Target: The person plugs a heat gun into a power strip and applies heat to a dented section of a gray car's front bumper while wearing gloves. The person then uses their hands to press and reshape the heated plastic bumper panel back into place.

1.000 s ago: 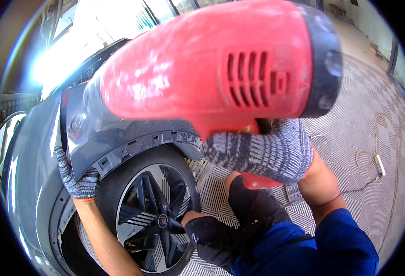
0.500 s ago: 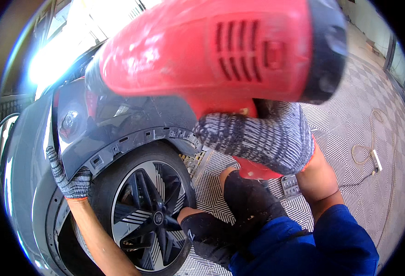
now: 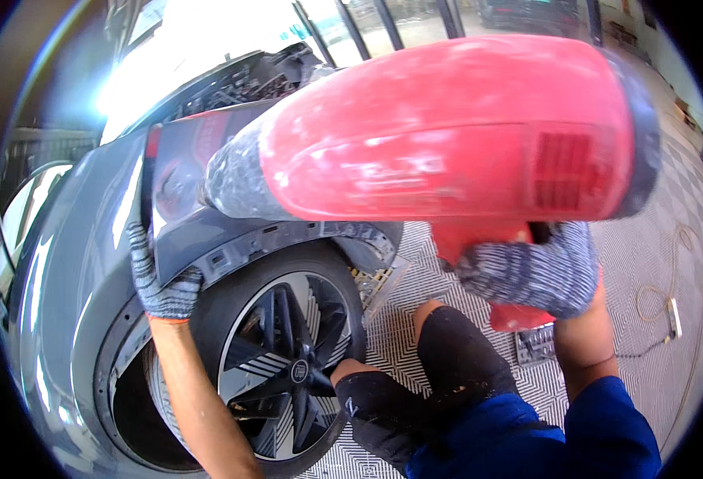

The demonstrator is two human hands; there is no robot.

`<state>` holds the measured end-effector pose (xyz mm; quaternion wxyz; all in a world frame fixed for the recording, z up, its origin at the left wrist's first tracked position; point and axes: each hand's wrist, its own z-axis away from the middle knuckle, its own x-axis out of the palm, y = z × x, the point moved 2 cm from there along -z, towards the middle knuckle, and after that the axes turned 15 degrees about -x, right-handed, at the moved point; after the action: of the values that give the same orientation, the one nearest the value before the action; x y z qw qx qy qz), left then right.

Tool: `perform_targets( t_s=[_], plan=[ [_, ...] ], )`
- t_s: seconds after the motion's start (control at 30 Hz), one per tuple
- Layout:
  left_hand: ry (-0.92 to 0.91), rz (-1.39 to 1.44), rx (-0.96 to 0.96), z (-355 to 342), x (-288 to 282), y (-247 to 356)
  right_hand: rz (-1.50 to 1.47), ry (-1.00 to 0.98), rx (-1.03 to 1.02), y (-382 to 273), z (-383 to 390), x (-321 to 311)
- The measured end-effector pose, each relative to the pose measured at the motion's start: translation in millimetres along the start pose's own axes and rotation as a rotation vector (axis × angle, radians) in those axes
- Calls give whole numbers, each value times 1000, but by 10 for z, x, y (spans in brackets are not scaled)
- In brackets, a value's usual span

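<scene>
My right hand [image 3: 531,271], in a black-and-white knitted glove, is wrapped round the handle of a red heat gun [image 3: 439,136]. The gun's dark nozzle [image 3: 244,177] points left, in front of a glossy grey car bumper corner [image 3: 188,188]; the distance between them I cannot tell. My gloved left hand [image 3: 168,289] grips the bumper's lower left edge, one finger stretched up along it and the thumb on the other side. A gap separates this edge from the grey fender [image 3: 72,263]. Clip slots run along the bumper's wheel arch edge [image 3: 264,233].
Below the arch stands a wheel [image 3: 288,363] with a black-and-silver rim. Behind the bumper the engine bay [image 3: 240,84] lies exposed. On the patterned floor at right are a white power strip [image 3: 674,318] with a cable and a dark slotted piece [image 3: 533,345] near my right forearm.
The view has shifted, so the car appears farther right and lower. The heat gun has moved right and its nozzle sits lower across the bumper. My left hand keeps its hold on the edge.
</scene>
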<state>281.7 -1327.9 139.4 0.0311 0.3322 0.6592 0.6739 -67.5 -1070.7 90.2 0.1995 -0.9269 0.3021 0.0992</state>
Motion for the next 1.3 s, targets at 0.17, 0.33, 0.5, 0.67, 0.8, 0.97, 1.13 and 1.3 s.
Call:
perform_targets(
  t_s=[0.17, 0.33, 0.5, 0.67, 0.8, 0.97, 1.13, 1.3],
  plan=[
    [30, -28, -32, -49, -219, -35, -360, 190, 374, -40, -113, 196],
    [5, 70, -41, 58, -55, -25, -432, 208, 476, -80, -149, 252],
    [14, 5, -18, 80, -84, -29, -416, 265, 552, -89, -191, 290],
    [-11, -65, -5, 90, -86, -3, -473, 256, 538, -91, -225, 299],
    [-77, -77, 6, 66, -68, 4, -591, 252, 582, -116, -272, 324],
    [-133, -95, 34, 82, 50, 5, -487, 237, 491, -110, -303, 283],
    [-150, -63, 3, 55, -19, 12, -674, 427, 531, -91, -268, 404],
    [-145, -84, -21, 83, -26, 21, -509, 310, 490, -66, -265, 308]
  ],
)
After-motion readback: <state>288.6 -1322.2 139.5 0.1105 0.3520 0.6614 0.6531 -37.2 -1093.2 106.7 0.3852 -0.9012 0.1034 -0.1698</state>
